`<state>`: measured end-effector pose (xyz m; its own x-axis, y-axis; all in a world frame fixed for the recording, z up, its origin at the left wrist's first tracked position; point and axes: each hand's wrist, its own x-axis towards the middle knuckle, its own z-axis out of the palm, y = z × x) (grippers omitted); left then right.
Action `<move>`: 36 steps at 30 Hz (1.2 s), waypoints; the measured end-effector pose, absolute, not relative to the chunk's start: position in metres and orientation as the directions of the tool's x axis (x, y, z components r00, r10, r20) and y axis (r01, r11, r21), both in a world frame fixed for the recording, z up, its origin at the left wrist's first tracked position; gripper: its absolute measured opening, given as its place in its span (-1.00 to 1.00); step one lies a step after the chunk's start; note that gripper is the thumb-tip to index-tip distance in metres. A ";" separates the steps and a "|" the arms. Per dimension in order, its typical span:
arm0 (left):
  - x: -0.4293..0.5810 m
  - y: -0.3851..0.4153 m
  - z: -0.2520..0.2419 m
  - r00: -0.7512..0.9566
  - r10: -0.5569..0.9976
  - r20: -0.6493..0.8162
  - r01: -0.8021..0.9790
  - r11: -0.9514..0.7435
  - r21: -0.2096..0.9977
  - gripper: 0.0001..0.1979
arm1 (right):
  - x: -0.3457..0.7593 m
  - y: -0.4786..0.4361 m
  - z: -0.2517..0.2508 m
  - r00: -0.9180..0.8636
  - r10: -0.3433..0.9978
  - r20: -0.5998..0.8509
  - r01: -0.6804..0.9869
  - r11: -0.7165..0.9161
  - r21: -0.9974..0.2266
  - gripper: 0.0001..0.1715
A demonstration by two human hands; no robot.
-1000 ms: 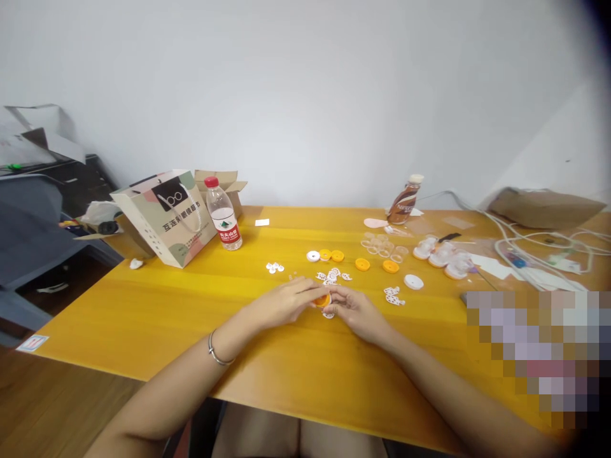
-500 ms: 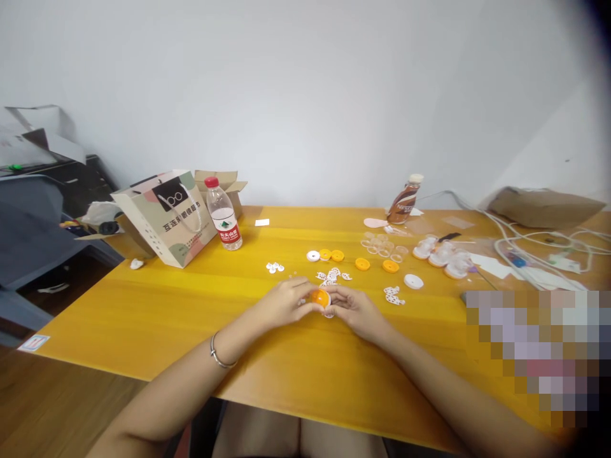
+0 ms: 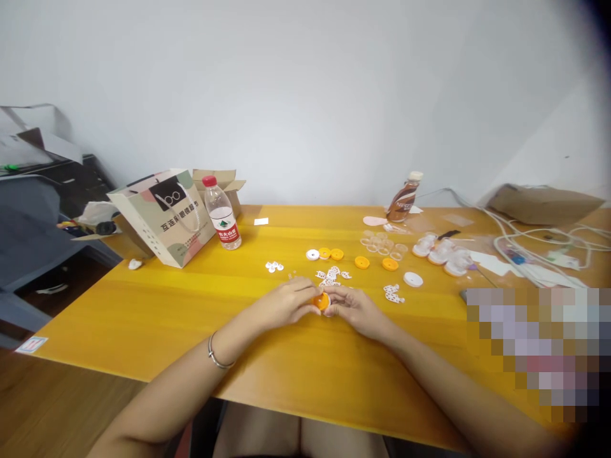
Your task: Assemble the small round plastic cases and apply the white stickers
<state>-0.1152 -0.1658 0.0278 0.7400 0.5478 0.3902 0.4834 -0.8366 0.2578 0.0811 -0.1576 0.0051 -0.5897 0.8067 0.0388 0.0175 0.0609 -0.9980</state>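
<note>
Between my two hands is a small round orange piece [image 3: 323, 301] with a whitish rim on its right side. My left hand [image 3: 289, 302] grips it from the left, thumb below and fingers above. From the right, my right hand [image 3: 356, 312] pinches its edge; the fingers partly cover it. Just behind the hands lie white openwork plastic pieces [image 3: 330, 275]. Farther back sit a white disc [image 3: 312, 254] and several orange discs [image 3: 337, 254]. A cluster of small white parts [image 3: 273, 266] rests beyond my left hand.
A water bottle [image 3: 223, 219] and a paper bag [image 3: 167, 219] stand at the back left. Clear plastic rings [image 3: 382, 243], domed pieces [image 3: 442, 253] and a brown drink bottle [image 3: 405, 197] are at the right. White cables [image 3: 506, 242] run along the far right. A blurred patch covers the lower right.
The orange piece has turned slightly between my fingers, and less of its orange face shows. Both hands stay in nearly the same place; the view has shifted a little.
</note>
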 end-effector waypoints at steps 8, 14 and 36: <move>-0.115 -0.167 0.036 0.725 0.534 0.436 0.438 -0.845 0.307 -0.71 | 0.085 -0.157 0.007 -0.654 0.756 0.032 -0.051 -0.002 -0.999 -0.76; -0.116 -0.162 0.036 0.715 0.534 0.450 0.392 -0.840 0.374 -0.66 | 0.084 -0.157 0.004 -0.662 0.749 0.005 -0.130 -0.108 -0.986 -0.67; -0.108 -0.164 0.029 0.664 0.555 0.501 0.416 -0.831 0.369 -0.61 | 0.087 -0.153 -0.002 -0.554 0.795 -0.249 -0.255 -0.446 -0.858 -0.79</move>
<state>-0.1084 -0.1642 0.0290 0.6639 0.5548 0.5014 0.4161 -0.8312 0.3688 0.0869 -0.1529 -0.0017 -0.5537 0.7946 -0.2490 -0.2547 -0.4463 -0.8579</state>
